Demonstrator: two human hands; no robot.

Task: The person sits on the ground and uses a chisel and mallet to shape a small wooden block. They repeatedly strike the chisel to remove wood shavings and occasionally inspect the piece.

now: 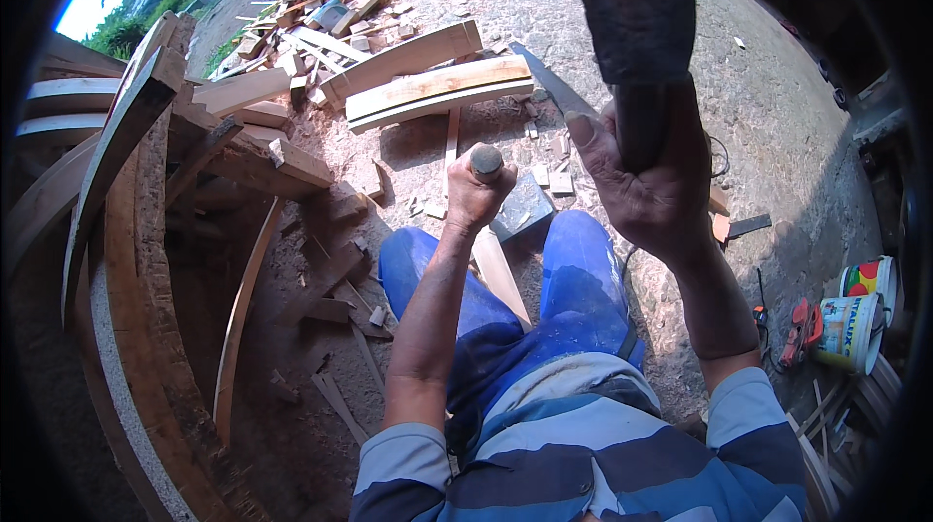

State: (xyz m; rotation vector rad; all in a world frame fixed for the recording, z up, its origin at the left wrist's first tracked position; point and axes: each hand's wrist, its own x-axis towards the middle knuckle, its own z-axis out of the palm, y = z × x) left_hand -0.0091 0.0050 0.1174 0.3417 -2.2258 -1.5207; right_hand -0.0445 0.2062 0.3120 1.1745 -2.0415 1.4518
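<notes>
My left hand [476, 193] is closed round the handle of what looks like a chisel [486, 162]; only its round, worn butt shows, and the hand hides the rest. Raised high at the right, my right hand [656, 177] grips a hammer [637, 26] whose dark, blocky head looms close to the camera. Below my left hand, a pale wooden strip [499, 274] runs between my blue-trousered knees. A grey flat-faced block [523, 206] lies just right of that hand. Behind my right hand, a saw-like blade [549, 83] rests on the ground, partly covered.
Curved timber pieces [126, 221] are stacked high on the left. Ahead lie thick boards [437, 94] and a heap of offcuts [330, 12]. Chips and scraps litter the ground near my knees. At right stand paint buckets [848, 332] beside a red tool [800, 332].
</notes>
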